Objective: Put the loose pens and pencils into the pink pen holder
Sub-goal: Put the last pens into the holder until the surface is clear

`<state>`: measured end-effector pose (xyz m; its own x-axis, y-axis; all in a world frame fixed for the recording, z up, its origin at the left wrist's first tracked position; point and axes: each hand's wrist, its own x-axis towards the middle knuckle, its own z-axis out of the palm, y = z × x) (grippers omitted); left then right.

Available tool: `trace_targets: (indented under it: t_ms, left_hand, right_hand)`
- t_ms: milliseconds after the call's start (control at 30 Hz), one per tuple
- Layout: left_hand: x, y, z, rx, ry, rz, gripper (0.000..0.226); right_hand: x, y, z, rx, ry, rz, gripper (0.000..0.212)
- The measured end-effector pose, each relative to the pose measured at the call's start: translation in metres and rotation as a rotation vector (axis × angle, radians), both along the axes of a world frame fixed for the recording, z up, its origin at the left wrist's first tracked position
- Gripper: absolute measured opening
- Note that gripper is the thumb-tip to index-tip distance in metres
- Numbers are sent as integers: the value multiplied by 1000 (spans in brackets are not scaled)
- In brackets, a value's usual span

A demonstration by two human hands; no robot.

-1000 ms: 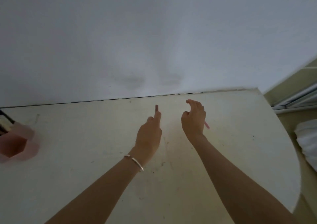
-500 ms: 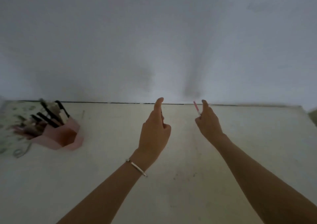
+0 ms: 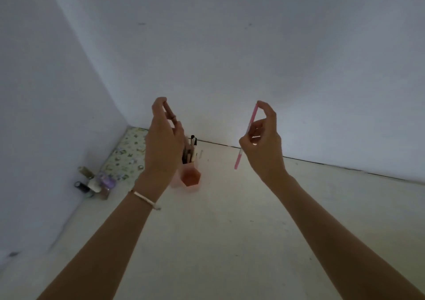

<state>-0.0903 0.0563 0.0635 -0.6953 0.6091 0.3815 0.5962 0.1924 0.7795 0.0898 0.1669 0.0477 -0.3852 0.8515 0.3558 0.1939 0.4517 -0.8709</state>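
Note:
The pink pen holder [image 3: 191, 177] stands on the pale table [image 3: 230, 242] near the back wall, with several dark and light pens [image 3: 190, 149] upright in its rear part. My left hand [image 3: 163, 143] is raised right above and in front of the holder, gripping a brownish pen [image 3: 171, 115] that points down toward it. My right hand [image 3: 264, 143] hovers to the right of the holder, pinching a pink pen [image 3: 246, 136] held nearly upright, tip down. A thin bracelet circles my left wrist.
Two white walls meet at a corner at the back left. A floral-patterned pad [image 3: 128, 152] lies in that corner, and several small bottles [image 3: 95, 183] stand in front of it by the left wall.
The view has swung left, so the holder now sits in the middle. Both hands have risen with their pens, and my left hand has come over the holder.

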Motion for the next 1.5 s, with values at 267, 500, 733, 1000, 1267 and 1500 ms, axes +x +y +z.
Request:
trace_targets:
  t_ms: [267, 500, 733, 1000, 1267, 1500]
  left_hand:
    - [-28, 12, -25, -226, 124, -25, 28]
    - [-38, 14, -42, -643, 498, 4, 28]
    - [-62, 1, -12, -285, 335, 107, 37]
    - [-70, -15, 17, -18, 50, 138, 37]
    - [-69, -23, 20, 18, -31, 115, 36]
    - [-86, -47, -12, -403, -194, -195, 75]
  right_hand:
    - [-19, -22, -3, 30, 92, -35, 78]
    - [-22, -28, -12, 23, 135, -54, 77]
    - [-57, -39, -12, 27, 251, -82, 73]
    - [-106, -53, -32, 146, 79, 45, 65]
    - [-104, -56, -62, 595, -456, 16, 38]
    - [-75, -71, -65, 37, -355, -128, 79]
